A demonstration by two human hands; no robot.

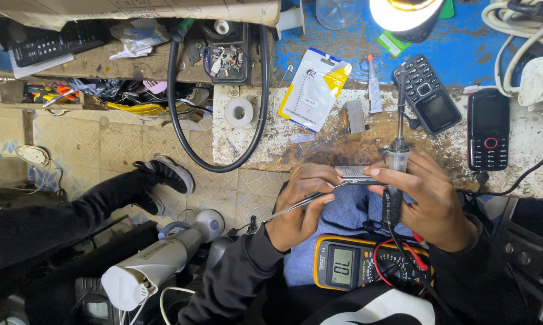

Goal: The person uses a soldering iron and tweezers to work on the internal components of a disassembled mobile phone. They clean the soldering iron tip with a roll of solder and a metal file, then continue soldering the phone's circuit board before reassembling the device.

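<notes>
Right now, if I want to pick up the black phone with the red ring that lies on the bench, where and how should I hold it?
Probably by its two long edges, coming from above. The black phone lies flat, face up and lengthwise on the bench, with bare surface along both sides. The right hand is nearest but already holds a soldering iron; a thin cable runs close below the phone.

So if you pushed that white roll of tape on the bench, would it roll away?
Probably not: the white tape roll lies flat on its side on the bench, so it would likely slide. It looks small and hollow, so probably light. Stood on edge, it could roll.
</notes>
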